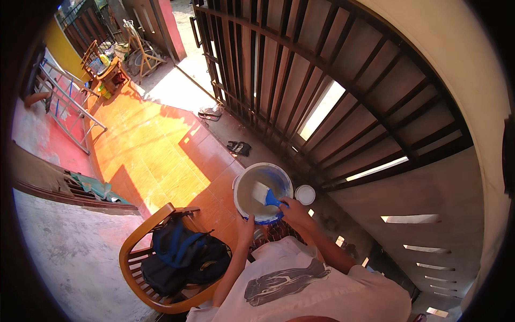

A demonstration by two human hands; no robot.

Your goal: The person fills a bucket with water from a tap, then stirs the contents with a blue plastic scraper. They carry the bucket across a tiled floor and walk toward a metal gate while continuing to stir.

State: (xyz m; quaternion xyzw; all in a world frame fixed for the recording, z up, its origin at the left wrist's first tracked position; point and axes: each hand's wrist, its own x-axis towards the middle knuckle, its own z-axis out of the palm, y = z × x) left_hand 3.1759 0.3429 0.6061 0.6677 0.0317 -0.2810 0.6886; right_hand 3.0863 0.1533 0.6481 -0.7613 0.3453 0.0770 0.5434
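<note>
A white bucket (236, 199) with blue smears on its rim and inner wall is in front of me. Greyish-white liquid lies inside it. My left hand (246, 226) grips the near left of the rim. My right hand (292, 210) holds a wide paintbrush (272, 199) by its blue handle. The brush's pale bristles point left, over or in the liquid; I cannot tell whether they touch it. A small white tub or lid (305, 195) sits just right of the bucket.
A wooden armchair (130, 252) with dark bags (185, 249) is on my left. A brown barred gate (300, 45) runs along the right. Sandals (238, 148) lie beyond the bucket. A metal ladder-like frame (70, 104) leans at the far left, near a small wooden table (111, 72).
</note>
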